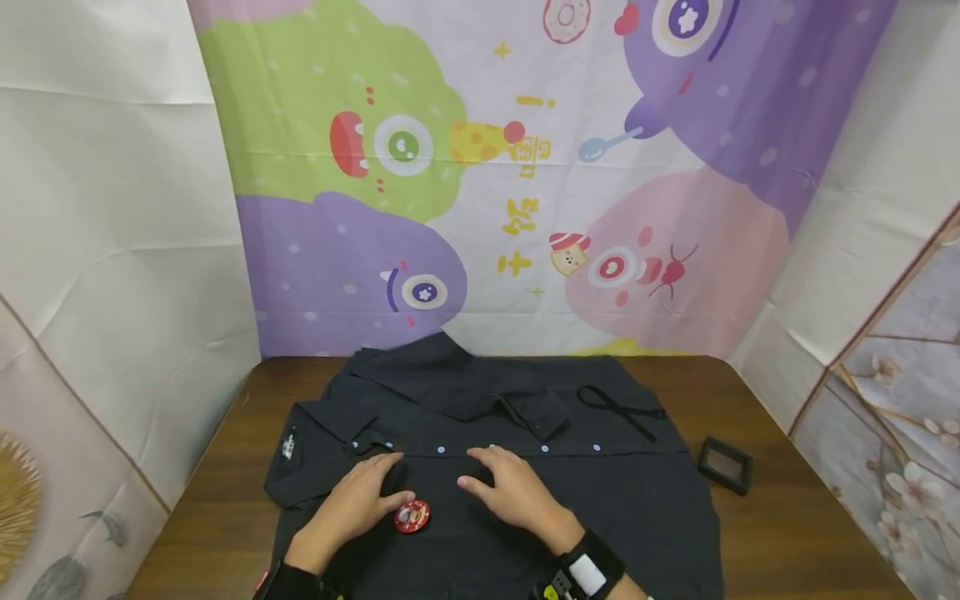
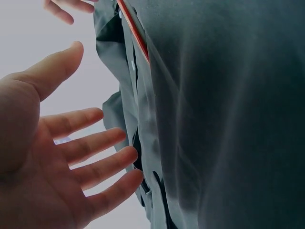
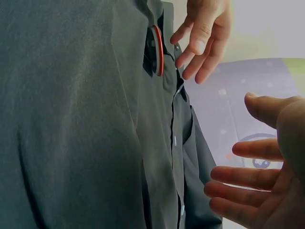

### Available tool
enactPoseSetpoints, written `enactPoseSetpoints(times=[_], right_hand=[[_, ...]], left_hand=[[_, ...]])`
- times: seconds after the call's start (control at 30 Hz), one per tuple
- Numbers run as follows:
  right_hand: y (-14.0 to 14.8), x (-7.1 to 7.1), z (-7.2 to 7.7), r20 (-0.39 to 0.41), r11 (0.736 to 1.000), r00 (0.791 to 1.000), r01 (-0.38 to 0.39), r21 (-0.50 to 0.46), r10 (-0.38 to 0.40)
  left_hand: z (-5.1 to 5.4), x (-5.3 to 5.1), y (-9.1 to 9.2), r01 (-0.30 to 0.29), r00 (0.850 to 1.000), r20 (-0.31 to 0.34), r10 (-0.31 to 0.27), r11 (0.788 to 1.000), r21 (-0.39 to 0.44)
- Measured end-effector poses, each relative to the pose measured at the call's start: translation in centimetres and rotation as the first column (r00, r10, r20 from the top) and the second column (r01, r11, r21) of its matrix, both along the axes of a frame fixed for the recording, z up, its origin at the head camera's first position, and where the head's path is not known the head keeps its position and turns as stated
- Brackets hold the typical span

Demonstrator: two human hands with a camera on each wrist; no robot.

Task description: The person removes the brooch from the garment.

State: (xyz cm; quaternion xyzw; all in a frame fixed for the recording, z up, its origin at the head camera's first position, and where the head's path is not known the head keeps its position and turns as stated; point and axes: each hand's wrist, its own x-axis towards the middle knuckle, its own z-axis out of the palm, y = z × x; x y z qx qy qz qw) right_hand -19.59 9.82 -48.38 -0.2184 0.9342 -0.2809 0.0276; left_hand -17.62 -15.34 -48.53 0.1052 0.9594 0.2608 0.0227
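Left hand (image 1: pixel 357 497), right hand (image 1: pixel 517 493), fingers spread, seemingly above shirt (image 1: pixel 607 508)

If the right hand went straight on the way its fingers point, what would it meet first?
Probably the dark shirt, near its pale buttons; the right hand seems just above it, though depth is hard to judge.

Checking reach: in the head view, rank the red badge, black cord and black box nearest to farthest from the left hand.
1. Red badge: beside the left hand.
2. Black cord: on the shirt, upper right.
3. Black box: right of the shirt.
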Motion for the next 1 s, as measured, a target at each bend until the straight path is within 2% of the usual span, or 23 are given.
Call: enactPoseSetpoints(times=[0.37,0.67,1.0], right_hand=[[-0.49,0.02,-0.32,-0.017,1.000,1.000,-0.020,-0.006,0.019],[-0.90,0.08,-0.49,-0.015,1.000,0.999,-0.029,0.008,0.029],[-1.02,0.12,-0.43,-0.025,0.999,0.999,-0.048,0.008,0.048]], left_hand=[[-0.37,-0.13,-0.03,0.007,1.000,0.017,-0.007,1.000,0.023],[-0.15,0.02,-0.27,0.017,0.996,0.093,-0.019,1.000,0.024],[-0.20,0.00,-0.49,0.028,0.992,0.122,-0.032,0.999,0.033]])
